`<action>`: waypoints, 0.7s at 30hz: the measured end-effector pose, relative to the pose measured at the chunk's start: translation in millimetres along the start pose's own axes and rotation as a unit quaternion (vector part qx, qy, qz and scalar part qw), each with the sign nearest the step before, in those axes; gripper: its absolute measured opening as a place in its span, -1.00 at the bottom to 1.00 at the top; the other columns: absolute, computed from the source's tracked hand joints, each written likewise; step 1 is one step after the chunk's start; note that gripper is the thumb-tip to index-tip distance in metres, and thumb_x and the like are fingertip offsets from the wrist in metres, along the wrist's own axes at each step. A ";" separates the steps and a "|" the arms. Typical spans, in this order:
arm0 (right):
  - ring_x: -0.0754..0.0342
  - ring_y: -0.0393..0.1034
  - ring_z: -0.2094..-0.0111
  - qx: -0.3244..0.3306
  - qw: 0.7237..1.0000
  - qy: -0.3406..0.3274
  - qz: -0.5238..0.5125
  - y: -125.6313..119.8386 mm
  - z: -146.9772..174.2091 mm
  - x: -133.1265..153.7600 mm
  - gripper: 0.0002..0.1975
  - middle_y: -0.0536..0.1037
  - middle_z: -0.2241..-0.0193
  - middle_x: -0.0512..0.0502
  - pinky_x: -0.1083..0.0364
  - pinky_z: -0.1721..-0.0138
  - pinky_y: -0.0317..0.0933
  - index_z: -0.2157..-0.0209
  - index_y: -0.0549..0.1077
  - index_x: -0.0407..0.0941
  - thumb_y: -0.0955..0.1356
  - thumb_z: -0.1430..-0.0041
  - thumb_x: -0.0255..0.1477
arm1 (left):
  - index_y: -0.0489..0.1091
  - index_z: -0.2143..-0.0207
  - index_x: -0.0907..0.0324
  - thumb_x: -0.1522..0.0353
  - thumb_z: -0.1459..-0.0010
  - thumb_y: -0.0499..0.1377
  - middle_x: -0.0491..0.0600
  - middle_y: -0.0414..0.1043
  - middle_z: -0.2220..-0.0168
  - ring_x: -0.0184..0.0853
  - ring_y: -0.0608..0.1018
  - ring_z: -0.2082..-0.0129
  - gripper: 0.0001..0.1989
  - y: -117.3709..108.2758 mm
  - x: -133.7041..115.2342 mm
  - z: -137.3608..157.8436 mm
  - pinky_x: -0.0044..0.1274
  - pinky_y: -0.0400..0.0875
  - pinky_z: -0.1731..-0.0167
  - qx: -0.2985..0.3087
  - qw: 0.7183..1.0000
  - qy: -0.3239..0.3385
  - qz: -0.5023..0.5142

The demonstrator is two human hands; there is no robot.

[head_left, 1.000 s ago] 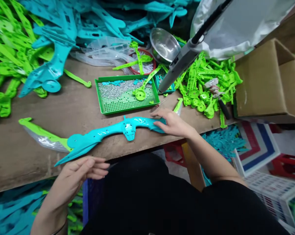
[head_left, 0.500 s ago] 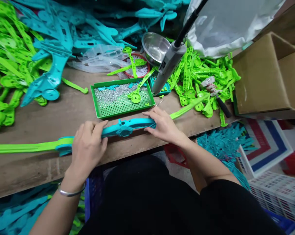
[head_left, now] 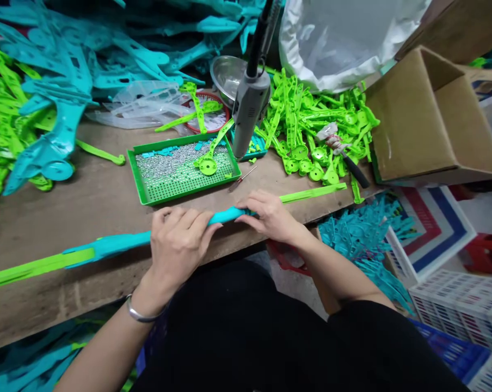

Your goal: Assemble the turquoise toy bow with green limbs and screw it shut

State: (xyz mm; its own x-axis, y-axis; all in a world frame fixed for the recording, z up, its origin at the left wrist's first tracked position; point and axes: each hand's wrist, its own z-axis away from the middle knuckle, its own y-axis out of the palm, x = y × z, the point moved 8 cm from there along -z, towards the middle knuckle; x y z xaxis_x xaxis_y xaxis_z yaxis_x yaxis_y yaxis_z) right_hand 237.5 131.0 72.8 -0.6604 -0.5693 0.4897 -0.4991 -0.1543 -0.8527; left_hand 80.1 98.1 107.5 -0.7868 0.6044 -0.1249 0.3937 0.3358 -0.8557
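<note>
A long turquoise plastic piece with lime-green arms, shaped like a toy bow (head_left: pixel 119 245), lies across the bench's front edge. My left hand (head_left: pixel 178 245) is wrapped over its turquoise middle. Toward its right end, my right hand (head_left: pixel 268 218) grips it between thumb and fingers. One green arm (head_left: pixel 37 272) reaches out to the left, the other green arm (head_left: pixel 311 193) to the right. Behind my hands is a green perforated tray (head_left: pixel 136 182) of small metal screws (head_left: pixel 168 162), with a green plastic part (head_left: pixel 207 165) resting in it. A thin screwdriver (head_left: pixel 243 178) lies beside the tray.
A grey electric screwdriver (head_left: pixel 252 103) hangs over the bench. Green parts (head_left: pixel 311 125) are heaped at right near a cardboard box (head_left: pixel 409 120). Turquoise parts (head_left: pixel 66 71) pile up at back left. A metal bowl (head_left: pixel 225 76) stands behind. Crates (head_left: pixel 458 305) sit at lower right.
The bow has been turned over, so its detailed centre no longer shows. My left hand has shifted right along it, closer to my right hand. The view has swung slightly right.
</note>
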 end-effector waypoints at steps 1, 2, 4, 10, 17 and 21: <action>-0.03 0.42 0.21 -0.007 1.000 -0.011 0.002 0.6 0.0 0.1 -0.78 0.59 0.26 -0.19 -0.01 0.17 0.31 0.15 0.52 -0.16 0.33 -0.32 -0.31 | 0.47 0.19 0.16 0.26 -0.28 0.20 -0.05 0.55 0.38 -0.21 0.49 0.34 -0.84 0.3 0.7 -0.5 -0.34 0.20 0.24 -0.005 1.000 0.001 -0.002; -0.02 0.42 0.23 -0.011 1.000 -0.022 0.004 1.1 -0.2 0.7 -0.77 0.59 0.27 -0.18 -0.01 0.18 0.31 0.16 0.53 -0.16 0.33 -0.32 -0.31 | 0.46 0.20 0.15 0.25 -0.28 0.20 -0.06 0.54 0.39 -0.21 0.49 0.35 -0.84 0.3 2.0 -0.5 -0.34 0.20 0.25 -0.008 1.000 0.000 -0.002; -0.02 0.42 0.24 -0.013 0.999 -0.031 0.002 0.4 -1.6 1.9 -0.75 0.60 0.27 -0.18 0.00 0.19 0.31 0.16 0.53 -0.15 0.33 -0.32 -0.28 | 0.45 0.18 0.14 0.22 -0.28 0.19 -0.05 0.54 0.36 -0.22 0.50 0.33 -0.81 0.0 7.7 1.9 -0.36 0.23 0.24 0.000 1.000 -0.012 0.008; 0.01 0.49 0.25 0.081 0.993 0.059 -0.065 4.4 -10.2 -11.7 -0.74 0.63 0.26 -0.15 0.05 0.22 0.28 0.19 0.56 -0.14 0.37 -0.26 -0.25 | 0.21 -0.19 0.20 -0.05 -0.16 0.21 0.18 0.46 0.00 -0.07 0.50 0.04 -0.29 3.4 41.9 35.2 -0.34 0.35 0.13 0.082 0.986 -0.136 0.040; 0.00 0.55 0.25 0.183 0.967 0.124 -0.128 34.2 -17.9 -26.9 -0.78 0.68 0.26 -0.11 0.04 0.19 0.33 0.24 0.61 -0.11 0.39 -0.23 -0.27 | 0.27 -0.15 0.12 0.02 -0.03 0.35 0.17 0.31 -0.05 -0.01 0.44 0.00 -0.29 40.8 48.8 51.0 -0.29 0.38 0.10 0.222 0.960 -0.159 0.053; -0.06 0.52 0.15 0.127 0.984 0.087 -0.092 24.6 -23.9 -26.5 -0.82 0.66 0.25 -0.14 -0.05 0.04 0.33 0.25 0.59 -0.12 0.43 -0.18 -0.32 | 0.32 -0.09 0.13 0.07 -0.07 0.30 0.13 0.28 0.01 -0.02 0.42 0.04 -0.41 56.5 52.1 44.9 -0.27 0.39 0.13 0.262 0.943 -0.195 0.064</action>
State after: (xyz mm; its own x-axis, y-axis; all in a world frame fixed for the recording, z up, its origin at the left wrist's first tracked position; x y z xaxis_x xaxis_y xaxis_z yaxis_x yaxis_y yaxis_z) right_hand 229.3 161.6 43.1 -0.6694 -0.3694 0.6446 -0.4770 -0.4514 -0.7541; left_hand 40.1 116.1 30.1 -0.9037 0.2698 -0.3323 0.2895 -0.1866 -0.9388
